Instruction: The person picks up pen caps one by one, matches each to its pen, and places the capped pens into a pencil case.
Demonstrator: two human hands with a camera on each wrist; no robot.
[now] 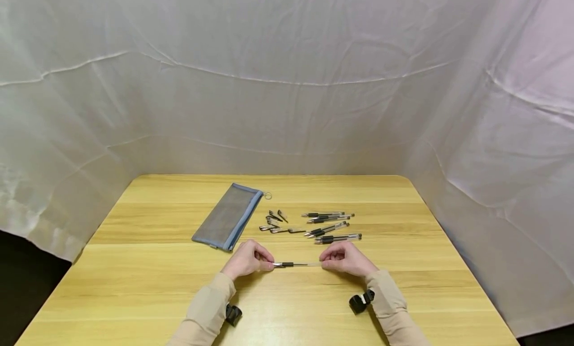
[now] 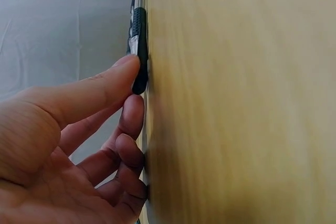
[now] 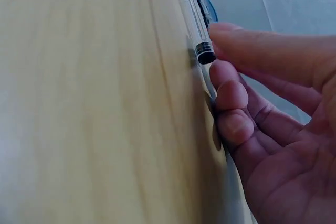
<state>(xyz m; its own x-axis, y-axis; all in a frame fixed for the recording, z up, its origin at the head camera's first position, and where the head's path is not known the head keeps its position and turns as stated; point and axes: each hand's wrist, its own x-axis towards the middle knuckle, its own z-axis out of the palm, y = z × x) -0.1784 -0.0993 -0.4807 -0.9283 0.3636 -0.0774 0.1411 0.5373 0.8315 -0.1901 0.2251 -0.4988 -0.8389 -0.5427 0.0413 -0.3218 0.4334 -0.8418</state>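
Observation:
A clear gel pen (image 1: 299, 264) with a black grip lies crosswise just above the table between the two hands. My left hand (image 1: 251, 259) pinches its tip end between thumb and forefinger, where a cap with a black clip (image 2: 139, 80) shows in the left wrist view. At the other end my right hand (image 1: 347, 259) holds the barrel by its black end plug (image 3: 205, 53) with thumb and forefinger. Behind the right hand lie several uncapped pens (image 1: 329, 229). Several loose pen caps (image 1: 274, 230) are scattered to their left.
A blue-edged mesh zip pouch (image 1: 226, 216) lies flat behind the left hand, its ring (image 1: 267, 196) toward the caps. The wooden table (image 1: 157, 286) ends at pale hanging cloth (image 1: 287, 106) at the back and sides.

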